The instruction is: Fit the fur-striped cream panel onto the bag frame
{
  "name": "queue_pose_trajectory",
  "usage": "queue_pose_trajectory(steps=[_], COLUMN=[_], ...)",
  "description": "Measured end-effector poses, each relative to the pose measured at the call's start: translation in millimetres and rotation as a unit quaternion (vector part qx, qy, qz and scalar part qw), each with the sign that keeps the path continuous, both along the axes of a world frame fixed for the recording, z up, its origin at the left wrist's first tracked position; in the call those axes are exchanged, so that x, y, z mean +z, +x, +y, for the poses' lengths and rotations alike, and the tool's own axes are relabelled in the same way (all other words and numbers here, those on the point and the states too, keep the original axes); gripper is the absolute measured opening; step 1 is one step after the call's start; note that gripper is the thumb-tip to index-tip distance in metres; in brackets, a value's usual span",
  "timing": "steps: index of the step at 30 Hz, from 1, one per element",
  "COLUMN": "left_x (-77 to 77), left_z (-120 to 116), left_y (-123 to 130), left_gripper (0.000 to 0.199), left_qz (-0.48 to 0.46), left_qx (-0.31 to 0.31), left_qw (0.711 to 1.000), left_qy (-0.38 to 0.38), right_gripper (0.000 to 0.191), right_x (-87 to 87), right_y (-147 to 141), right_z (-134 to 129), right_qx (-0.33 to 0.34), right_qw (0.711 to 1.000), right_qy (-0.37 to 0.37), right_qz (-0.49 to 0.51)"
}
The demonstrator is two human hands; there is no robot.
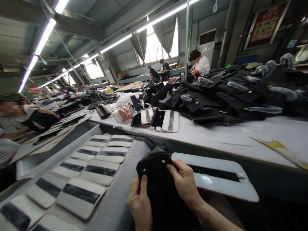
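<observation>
Between both hands I hold a black bag (160, 184) with a rounded top edge and two small metal fittings near it. My left hand (141, 200) grips its left edge, the thumb just under the left fitting. On the right side, my right hand (184, 179) pinches the edge near the other fitting, fingers behind and thumb in front. The lower part of the bag hangs down and blends into dark shadow. Behind my right hand lies a pale rounded board (223, 175) with a dark slot, partly covered by the hand.
White rounded panels (81, 194) with dark strips lie in rows at left. More panels (171, 122) lean on the white table (202, 134), near a pink fan (125, 113) and kettle (103, 110). Black bags (216, 96) are heaped at right. A person (14, 118) works at far left.
</observation>
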State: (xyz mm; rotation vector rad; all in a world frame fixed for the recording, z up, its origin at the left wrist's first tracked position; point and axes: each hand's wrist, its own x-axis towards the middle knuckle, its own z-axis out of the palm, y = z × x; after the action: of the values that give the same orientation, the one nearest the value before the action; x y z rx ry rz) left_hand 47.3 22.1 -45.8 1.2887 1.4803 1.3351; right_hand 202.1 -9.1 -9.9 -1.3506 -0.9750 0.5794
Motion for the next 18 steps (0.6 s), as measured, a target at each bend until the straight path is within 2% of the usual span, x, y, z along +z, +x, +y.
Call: queue_pose_trajectory(steps=[4,10,14,18], left_x=[-9.5,-8.8,-9.8,-13.5], left_z=[-6,-17,-14,-12], left_y=[0,4,7,-1], left_gripper=[0.046,0.035,0.028,0.03], left_qz=[-0.014,0.016,0.038,0.043], left_qx=[-0.015,-0.039,-0.036,-0.025], left_qw=[0.999,0.999,0.998,0.998], left_qy=[-0.031,0.034,0.037,0.031], right_gripper=[0.025,0.04,0.043,0.046], right_x=[-14.5,-38.0,-45.4,-50.0], right_y=[0,4,9,5], right_z=[-1,1,3,13], right_qx=[0.007,0.016,0.026,0.033], right_qw=[1.0,0.997,0.997,0.996], right_qy=[-0.006,-0.05,-0.061,-0.067], right_qz=[0.016,0.054,0.035,0.04])
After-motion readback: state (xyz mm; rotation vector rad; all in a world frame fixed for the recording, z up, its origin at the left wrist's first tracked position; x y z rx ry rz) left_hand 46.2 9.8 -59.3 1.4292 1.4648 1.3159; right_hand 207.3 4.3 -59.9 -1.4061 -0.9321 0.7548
